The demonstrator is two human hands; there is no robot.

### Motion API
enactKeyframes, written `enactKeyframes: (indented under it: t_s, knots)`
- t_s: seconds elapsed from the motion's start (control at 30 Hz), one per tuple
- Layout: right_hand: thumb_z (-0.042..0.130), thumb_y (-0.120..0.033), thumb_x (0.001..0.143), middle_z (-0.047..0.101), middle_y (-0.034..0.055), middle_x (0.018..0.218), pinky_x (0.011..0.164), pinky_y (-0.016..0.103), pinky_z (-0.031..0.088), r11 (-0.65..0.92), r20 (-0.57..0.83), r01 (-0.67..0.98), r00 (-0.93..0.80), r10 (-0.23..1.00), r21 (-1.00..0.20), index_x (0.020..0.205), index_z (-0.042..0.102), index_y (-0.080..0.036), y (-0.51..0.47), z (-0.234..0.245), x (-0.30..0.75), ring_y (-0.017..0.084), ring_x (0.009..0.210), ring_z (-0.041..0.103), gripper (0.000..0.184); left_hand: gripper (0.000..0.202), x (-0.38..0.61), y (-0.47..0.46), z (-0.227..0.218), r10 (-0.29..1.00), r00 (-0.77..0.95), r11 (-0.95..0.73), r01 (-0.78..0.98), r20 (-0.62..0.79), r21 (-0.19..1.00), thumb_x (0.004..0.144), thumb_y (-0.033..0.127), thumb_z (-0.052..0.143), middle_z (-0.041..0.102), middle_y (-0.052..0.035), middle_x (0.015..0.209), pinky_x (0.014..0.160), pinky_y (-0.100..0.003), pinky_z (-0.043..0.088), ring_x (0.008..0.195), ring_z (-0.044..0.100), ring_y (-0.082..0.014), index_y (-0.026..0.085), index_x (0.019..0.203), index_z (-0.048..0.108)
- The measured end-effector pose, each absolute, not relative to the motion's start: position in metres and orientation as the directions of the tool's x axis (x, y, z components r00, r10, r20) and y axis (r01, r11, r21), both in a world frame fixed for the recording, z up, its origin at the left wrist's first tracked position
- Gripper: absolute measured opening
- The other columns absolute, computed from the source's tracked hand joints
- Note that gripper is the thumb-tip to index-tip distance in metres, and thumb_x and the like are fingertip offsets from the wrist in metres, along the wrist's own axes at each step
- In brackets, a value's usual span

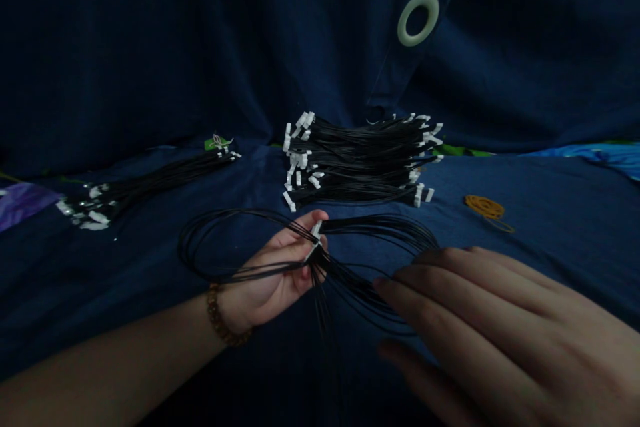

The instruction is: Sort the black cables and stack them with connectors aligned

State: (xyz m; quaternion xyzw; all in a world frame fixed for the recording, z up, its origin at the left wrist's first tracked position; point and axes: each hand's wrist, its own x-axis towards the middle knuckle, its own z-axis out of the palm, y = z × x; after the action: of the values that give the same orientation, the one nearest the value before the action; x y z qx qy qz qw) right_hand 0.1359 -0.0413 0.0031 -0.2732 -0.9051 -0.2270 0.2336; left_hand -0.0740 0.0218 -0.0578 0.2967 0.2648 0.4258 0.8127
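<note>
My left hand (pixel 280 267), with a beaded bracelet (pixel 220 317) at its wrist, is closed on a wire harness (pixel 375 221) in front of me. A white connector (pixel 317 230) of the harness is pinched between its fingertips. Thin black wires loop out from there to both sides, and a few strands hang down. Over the right-hand loops lies my right hand (pixel 480 313), close to the camera. Its fingers are stretched out and its thumb stands apart below. Whether the fingertips press on the wires cannot be made out.
Behind my hands lies a large stack of black wire harnesses (pixel 355 157) with white connectors at both ends. A smaller wire bundle (pixel 155 177) rests to the left. Tan rubber bands (pixel 484 206) lie right, on dark blue cloth (pixel 550 213). A pale ring (pixel 419 19) shows on the hanging cloth.
</note>
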Motion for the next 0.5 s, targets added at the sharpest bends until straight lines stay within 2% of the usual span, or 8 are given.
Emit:
enactKeyframes:
  t_s: [0.1, 0.27, 0.37, 0.5]
  knots:
    - [0.044, -0.011, 0.081, 0.063, 0.0048, 0.087, 0.076, 0.037, 0.038, 0.753, 0.56, 0.598, -0.736, 0.38, 0.274, 0.085, 0.056, -0.017, -0.0408, 0.0042, 0.1346, 0.023, 0.086, 0.054, 0.013, 0.033, -0.0732, 0.0219, -0.0571, 0.853, 0.492, 0.458, -0.541, -0.176, 0.706, 0.07, 0.016, 0.065, 0.056, -0.0002, 0.085, 0.055, -0.009, 0.042, 0.065, 0.054, -0.004, 0.028, 0.1, 0.06]
    - [0.032, -0.005, 0.082, 0.063, 0.0057, 0.086, 0.067, 0.037, 0.04, 0.782, 0.537, 0.562, -0.762, 0.363, 0.268, 0.084, 0.058, -0.018, -0.0406, 0.0048, 0.1332, 0.023, 0.081, 0.056, 0.028, 0.034, -0.0722, 0.0216, -0.057, 0.856, 0.485, 0.455, -0.541, -0.18, 0.707, 0.07, 0.014, 0.065, 0.055, -0.0007, 0.083, 0.055, -0.009, 0.041, 0.065, 0.053, -0.004, 0.027, 0.101, 0.059]
    - [0.038, -0.007, 0.081, 0.062, 0.0055, 0.088, 0.07, 0.037, 0.04, 0.783, 0.541, 0.544, -0.774, 0.33, 0.3, 0.086, 0.057, -0.018, -0.0405, 0.0026, 0.134, 0.024, 0.087, 0.054, 0.022, 0.035, -0.0709, 0.0211, -0.056, 0.856, 0.484, 0.454, -0.531, -0.183, 0.715, 0.07, 0.012, 0.064, 0.053, 0.0, 0.081, 0.052, -0.009, 0.041, 0.06, 0.05, -0.0024, 0.026, 0.101, 0.059]
    - [0.045, -0.02, 0.085, 0.062, 0.0027, 0.084, 0.07, 0.034, 0.041, 0.766, 0.577, 0.534, -0.771, 0.268, 0.357, 0.088, 0.056, -0.02, -0.0406, -0.0049, 0.1344, 0.021, 0.088, 0.053, 0.012, 0.033, -0.0685, 0.0202, -0.0542, 0.87, 0.449, 0.434, -0.495, -0.206, 0.753, 0.072, 0.012, 0.061, 0.049, 0.0008, 0.075, 0.048, -0.009, 0.039, 0.053, 0.045, -0.0007, 0.025, 0.102, 0.057]
